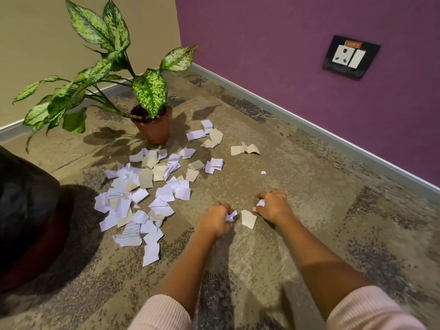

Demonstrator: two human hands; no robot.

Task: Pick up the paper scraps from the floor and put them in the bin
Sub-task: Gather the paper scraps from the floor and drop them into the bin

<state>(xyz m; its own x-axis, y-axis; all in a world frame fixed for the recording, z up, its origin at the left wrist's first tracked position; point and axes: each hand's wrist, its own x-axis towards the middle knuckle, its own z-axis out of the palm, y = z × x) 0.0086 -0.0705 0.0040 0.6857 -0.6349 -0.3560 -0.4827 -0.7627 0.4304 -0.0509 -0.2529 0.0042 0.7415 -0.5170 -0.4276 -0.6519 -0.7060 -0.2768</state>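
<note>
Sleeves: two pale pink cuffs are seen at the bottom edge, the left sleeve (162,313) and the right sleeve (371,310), with bare forearms stretched out over the floor (309,234).
Bin: a dark bin (26,210) lined with a black bag is set at the left edge of the floor, well apart from both hands.
Plant: a potted plant (104,67) with speckled green leaves is stood in a brown pot (152,129) near the far corner of the floor.
Paper scraps: white and beige paper scraps (142,194) are spread in a loose heap on the floor between the bin and the hands; a few more are scattered beyond, toward the purple wall (285,44).
Left hand: the left hand (214,220) is lowered to the floor, its fingers curled and pinched on a crumpled white scrap (231,216).
Beige scrap: one beige scrap (248,219) is seen flat on the floor between the two hands, just beside each.
Right hand: the right hand (273,206) is held knuckles up at the floor, its fingers curled round a small white scrap (260,203).
Socket: a wall socket (350,57) on a black plate is mounted on the purple wall at the far right.
</note>
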